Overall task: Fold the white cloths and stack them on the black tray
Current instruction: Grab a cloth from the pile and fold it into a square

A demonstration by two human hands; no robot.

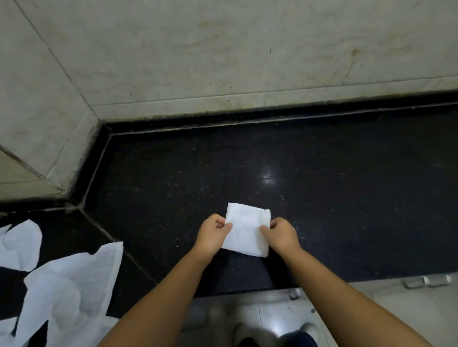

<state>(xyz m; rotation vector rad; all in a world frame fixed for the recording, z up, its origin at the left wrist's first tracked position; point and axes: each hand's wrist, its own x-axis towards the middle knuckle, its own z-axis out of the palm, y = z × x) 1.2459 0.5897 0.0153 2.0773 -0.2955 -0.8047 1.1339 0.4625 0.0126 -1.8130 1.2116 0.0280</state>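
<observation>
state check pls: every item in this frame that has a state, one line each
Small white folded cloth: folded to a compact rectangle, pinched at both side edges, over the black speckled stone counter.
Left hand: shut on the cloth's left edge.
Right hand: shut on the cloth's right edge.
Loose white cloths: unfolded, crumpled in a heap at the counter's left.
Black tray: not in view.

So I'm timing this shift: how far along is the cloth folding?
Early, it seems. One cloth looks folded into a small rectangle, pinched by the left hand and right hand over the counter. A pile of unfolded cloths remains at left. No tray or finished stack is in view.
</observation>
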